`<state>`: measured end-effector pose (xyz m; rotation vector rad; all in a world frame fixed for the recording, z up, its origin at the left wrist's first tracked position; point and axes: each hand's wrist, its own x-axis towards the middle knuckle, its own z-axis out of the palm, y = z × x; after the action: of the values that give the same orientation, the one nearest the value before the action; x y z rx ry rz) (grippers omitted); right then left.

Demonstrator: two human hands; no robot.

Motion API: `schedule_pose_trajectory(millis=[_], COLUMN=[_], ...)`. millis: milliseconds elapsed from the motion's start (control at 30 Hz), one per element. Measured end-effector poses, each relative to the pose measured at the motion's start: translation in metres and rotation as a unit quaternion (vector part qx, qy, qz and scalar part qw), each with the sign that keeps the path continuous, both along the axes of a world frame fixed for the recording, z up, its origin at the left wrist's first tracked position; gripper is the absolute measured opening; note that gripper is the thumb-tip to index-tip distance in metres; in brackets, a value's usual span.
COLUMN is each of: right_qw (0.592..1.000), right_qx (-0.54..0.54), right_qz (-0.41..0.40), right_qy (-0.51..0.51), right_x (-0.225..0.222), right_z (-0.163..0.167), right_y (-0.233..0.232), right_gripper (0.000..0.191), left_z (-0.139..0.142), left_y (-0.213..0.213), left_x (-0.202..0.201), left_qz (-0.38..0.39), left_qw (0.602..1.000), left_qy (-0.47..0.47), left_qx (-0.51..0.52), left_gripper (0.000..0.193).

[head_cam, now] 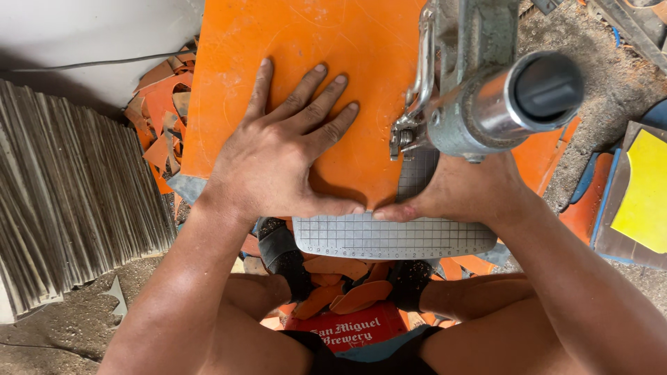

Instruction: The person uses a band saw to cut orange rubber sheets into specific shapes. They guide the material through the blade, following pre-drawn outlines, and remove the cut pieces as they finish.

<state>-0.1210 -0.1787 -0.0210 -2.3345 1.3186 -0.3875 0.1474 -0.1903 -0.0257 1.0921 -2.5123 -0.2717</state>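
The metal handle [514,104] of a cutting machine rose closest to the lens at two o'clock, its dark round end cap pointing up. Below it, the orange sheet [292,55] lay across the gridded metal plate [389,239] at the centre and ran off toward twelve o'clock. The left hand [278,156] lay open and flat on the sheet, fingers spread toward one o'clock, thumb along the sheet's near edge. The right hand [465,194], partly hidden under the handle, pressed down at three o'clock with its thumb meeting the left thumb at the sheet's tip; whether its fingers were curled could not be told. Orange offcuts [163,118] were heaped at ten o'clock and more lay at six o'clock between the knees, above a red crate [347,330]. A stack of grey sheets [69,194] stood on edge at nine o'clock. The floor [611,76] was dusty concrete strewn with orange grit. A yellow piece [646,191] rested on a dark board at three o'clock.
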Motion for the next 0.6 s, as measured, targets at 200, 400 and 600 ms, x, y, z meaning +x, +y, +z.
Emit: schedule_pose_trajectory(millis=[200, 400, 600], right_qw=[1.0, 0.997, 0.998], right_qx=[-0.011, 0.034, 0.05], right_qz=[0.017, 0.01, 0.026], right_qy=[0.015, -0.062, -0.03], right_x=[0.0014, -0.003, -0.0037], right_z=[-0.0025, -0.0028, -0.004], right_y=[-0.0056, -0.0067, -0.0099], right_gripper=[0.102, 0.096, 0.092], left_z=[-0.0024, -0.0008, -0.0006], left_y=[-0.0028, -0.0036, -0.0059], left_x=[-0.001, -0.0017, -0.0018], left_qz=[0.004, 0.005, 0.004], left_qw=[1.0, 1.0, 1.0], left_qy=[-0.004, -0.001, 0.003], left_qx=[-0.002, -0.003, -0.002], left_gripper=[0.103, 0.103, 0.104])
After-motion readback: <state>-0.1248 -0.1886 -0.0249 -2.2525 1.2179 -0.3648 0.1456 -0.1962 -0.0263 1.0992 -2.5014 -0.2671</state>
